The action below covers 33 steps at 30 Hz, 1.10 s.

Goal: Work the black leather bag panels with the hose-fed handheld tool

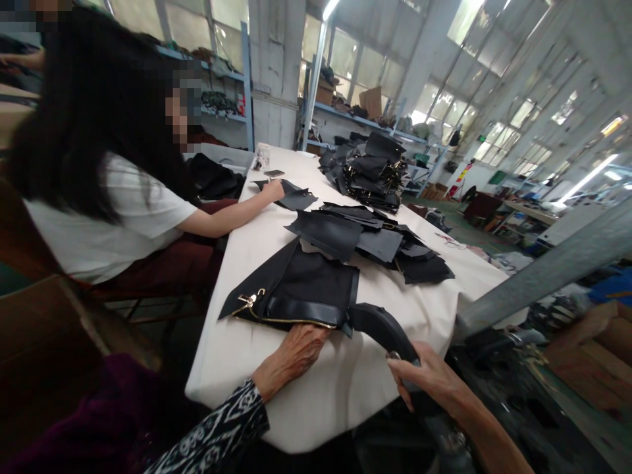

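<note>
A black bag panel with a gold zipper lies on the white-covered table. Its gold zipper pull rests near the left corner. My left hand grips the panel's near zipper edge, its fingertips partly hidden beneath. In my right hand is a black curved handheld tool, its fingers wrapped round the handle. The tool's narrow tip meets the panel's right corner; whether it touches I cannot tell. The tool's lower end is dark and hard to make out.
Beyond the panel lie loose black pieces, with a tall stack of black pieces farther back. A co-worker's hand handles another black piece at the left edge. A grey metal post slants across the right side.
</note>
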Available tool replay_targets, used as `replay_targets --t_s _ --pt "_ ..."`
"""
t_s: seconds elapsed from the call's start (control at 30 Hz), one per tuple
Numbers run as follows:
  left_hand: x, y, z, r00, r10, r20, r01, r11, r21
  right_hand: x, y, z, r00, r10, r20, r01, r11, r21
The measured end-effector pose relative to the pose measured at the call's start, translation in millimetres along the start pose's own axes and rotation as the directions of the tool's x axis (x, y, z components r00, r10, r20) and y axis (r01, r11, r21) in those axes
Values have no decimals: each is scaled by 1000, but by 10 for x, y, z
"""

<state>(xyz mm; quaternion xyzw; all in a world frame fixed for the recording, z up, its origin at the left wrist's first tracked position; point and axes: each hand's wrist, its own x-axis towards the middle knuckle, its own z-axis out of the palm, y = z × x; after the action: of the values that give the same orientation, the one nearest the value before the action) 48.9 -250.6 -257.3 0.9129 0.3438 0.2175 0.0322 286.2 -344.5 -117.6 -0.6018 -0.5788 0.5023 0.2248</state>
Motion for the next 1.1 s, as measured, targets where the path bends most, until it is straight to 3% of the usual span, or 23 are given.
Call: replay_targets --t_s 0.17,0.27,0.33,0.43,0.6,0.7,0.9,0.97,1.03,1.1 --pt "-50 23 -5 1000 -29 -6 29 999 -18 -132 48 68 999 16 41 -13 997 -77" --pt "-8 38 -55 999 -17 28 17 1000 -4 30 -18 63 999 -19 42 21 999 -48" --pt "45 69 -116 999 -4 49 3 1000 17 165 -75 44 1000 -15 -17 15 1000 -22" --pt "126 146 -243 999 -21 30 20 1000 23 247 -118 39 999 -19 -47 20 1000 6" --pt "163 245 -399 996 -53 66 55 998 -36 19 -3 85 994 -61 90 65 997 -46" --pt "117 210 -331 997 -50 60 50 999 0 -40 75 88 993 -82 89 87 995 -58" --pt "171 149 -110 995 -34 93 34 999 -2 217 34 23 997 -72 -24 73 996 42" --pt "106 224 -124 999 -25 36 26 999 -19 232 34 15 997 -77 -18 78 995 59" --pt "-65 314 -170 993 -26 -119 16 997 -81 164 90 14 998 -62 -7 62 997 35" --pt "-283 365 -242 938 -202 -282 133 960 -247 43 193 -11 999 -37 -14 36 999 -36"
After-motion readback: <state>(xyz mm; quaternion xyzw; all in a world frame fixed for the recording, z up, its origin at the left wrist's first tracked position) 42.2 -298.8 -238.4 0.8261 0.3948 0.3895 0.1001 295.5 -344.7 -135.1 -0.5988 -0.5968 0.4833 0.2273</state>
